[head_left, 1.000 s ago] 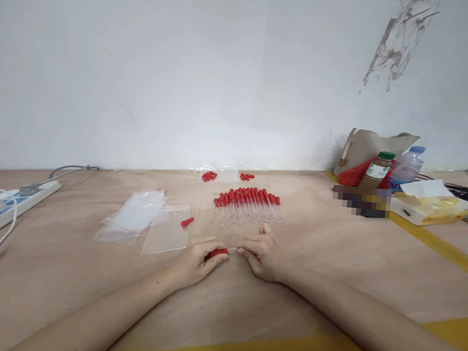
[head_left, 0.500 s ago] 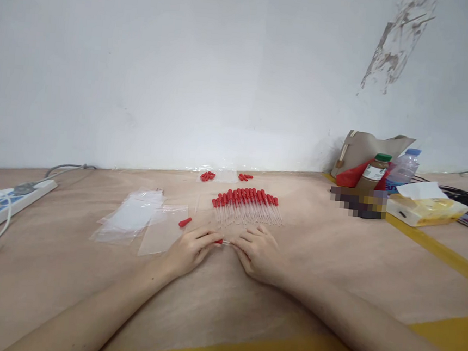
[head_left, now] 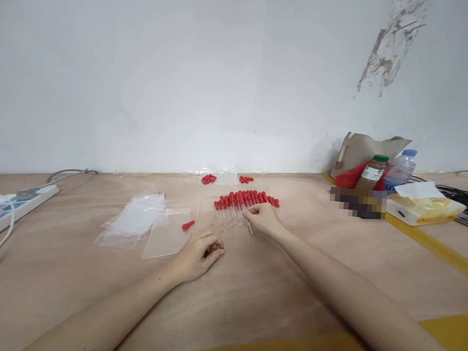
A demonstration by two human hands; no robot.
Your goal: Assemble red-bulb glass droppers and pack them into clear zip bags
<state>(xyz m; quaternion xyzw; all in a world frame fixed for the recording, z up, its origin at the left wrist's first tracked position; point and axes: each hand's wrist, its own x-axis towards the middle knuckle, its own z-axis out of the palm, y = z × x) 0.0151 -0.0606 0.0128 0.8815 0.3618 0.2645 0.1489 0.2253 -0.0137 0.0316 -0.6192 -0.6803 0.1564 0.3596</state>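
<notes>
Droppers (head_left: 239,199) with red bulbs lie in a row on the surface (head_left: 188,324), the right hand (head_left: 263,218) at their stems, its grip unclear. Apart from it, the left hand (head_left: 200,255) curls, whether closed I cannot tell. Flat clear bags (head_left: 134,218) overlap; a loose bulb (head_left: 187,225) lies at one's edge. The green-capped bottle (head_left: 371,175) holds brown contents.

Bags (head_left: 137,217) lie left of the droppers (head_left: 239,198), with bulbs (head_left: 208,179) behind the droppers, apparently on another bag (head_left: 227,179).
</notes>
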